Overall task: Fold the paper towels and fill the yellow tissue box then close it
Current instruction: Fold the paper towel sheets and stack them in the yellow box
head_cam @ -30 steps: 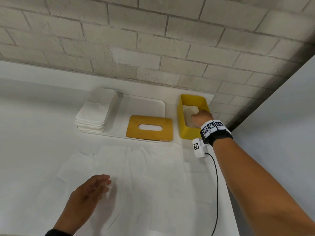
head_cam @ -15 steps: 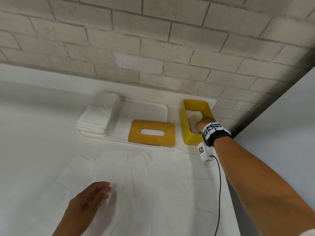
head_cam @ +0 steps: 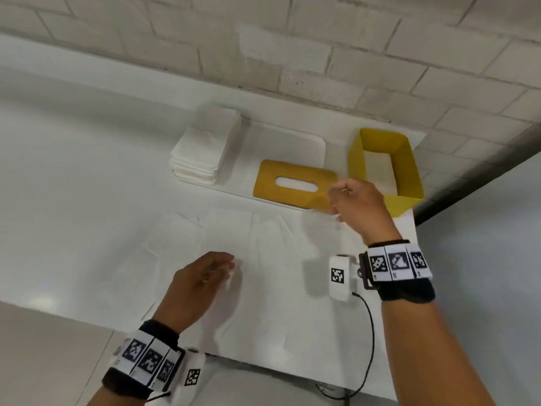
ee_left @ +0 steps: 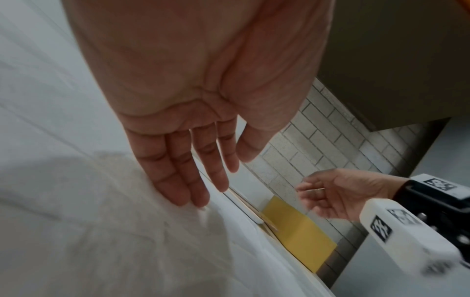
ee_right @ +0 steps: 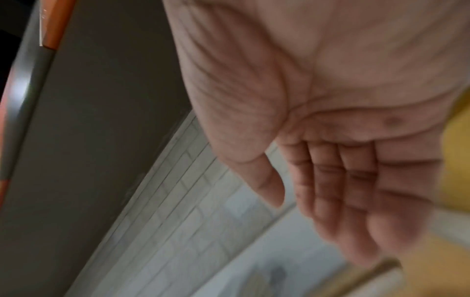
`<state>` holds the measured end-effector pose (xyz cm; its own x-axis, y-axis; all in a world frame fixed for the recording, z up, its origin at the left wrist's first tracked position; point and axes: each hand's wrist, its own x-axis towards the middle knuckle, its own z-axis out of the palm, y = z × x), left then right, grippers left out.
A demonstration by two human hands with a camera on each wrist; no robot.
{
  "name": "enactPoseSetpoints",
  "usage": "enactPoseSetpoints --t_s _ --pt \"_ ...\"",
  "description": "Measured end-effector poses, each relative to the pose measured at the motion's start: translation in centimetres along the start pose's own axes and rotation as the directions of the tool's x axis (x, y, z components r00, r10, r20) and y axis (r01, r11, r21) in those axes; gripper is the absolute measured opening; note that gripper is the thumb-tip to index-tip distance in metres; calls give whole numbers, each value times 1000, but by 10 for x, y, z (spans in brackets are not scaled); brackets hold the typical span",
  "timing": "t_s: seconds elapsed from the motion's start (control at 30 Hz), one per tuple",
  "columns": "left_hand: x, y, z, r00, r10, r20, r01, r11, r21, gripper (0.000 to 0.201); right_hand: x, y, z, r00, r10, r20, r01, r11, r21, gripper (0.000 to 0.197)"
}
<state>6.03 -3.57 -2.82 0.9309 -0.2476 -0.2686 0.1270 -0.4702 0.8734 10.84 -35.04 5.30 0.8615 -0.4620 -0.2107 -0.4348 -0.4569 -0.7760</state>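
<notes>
My right hand (head_cam: 355, 200), fingers relaxed and empty, had withdrawn from the open yellow rectangular tissue box (head_cam: 407, 174) at the wall, freeing it to join my flat, empty left hand (head_cam: 202, 284) on the unfolded white paper towels (head_cam: 234, 230).
</notes>
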Motion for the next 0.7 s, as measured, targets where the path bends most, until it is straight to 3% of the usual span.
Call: enactPoseSetpoints --t_s 0.07,0.13,0.3,0.4,0.53,0.7 --pt "2 2 4 1000 19 22 -19 1000 11 19 -25 13 33 981 47 186 -25 993 -119 23" --pt "3 5 8 998 43 39 -44 999 18 18 -42 25 56 964 87 252 -9 955 -296 42" --pt "5 9 12 995 70 76 -73 997 40 24 -51 60 66 977 208 55 -163 881 -445 70" --pt "5 9 14 992 73 99 -79 995 58 23 -52 69 63 974 224 21 -182 840 -512 79" --pt "5 8 20 988 71 136 -86 990 109 23 -47 77 62 980 197 35 -164 888 -429 84" --pt "3 7 22 984 67 166 -91 986 142 21 -51 86 57 997 72 -24 -75 990 -117 58"
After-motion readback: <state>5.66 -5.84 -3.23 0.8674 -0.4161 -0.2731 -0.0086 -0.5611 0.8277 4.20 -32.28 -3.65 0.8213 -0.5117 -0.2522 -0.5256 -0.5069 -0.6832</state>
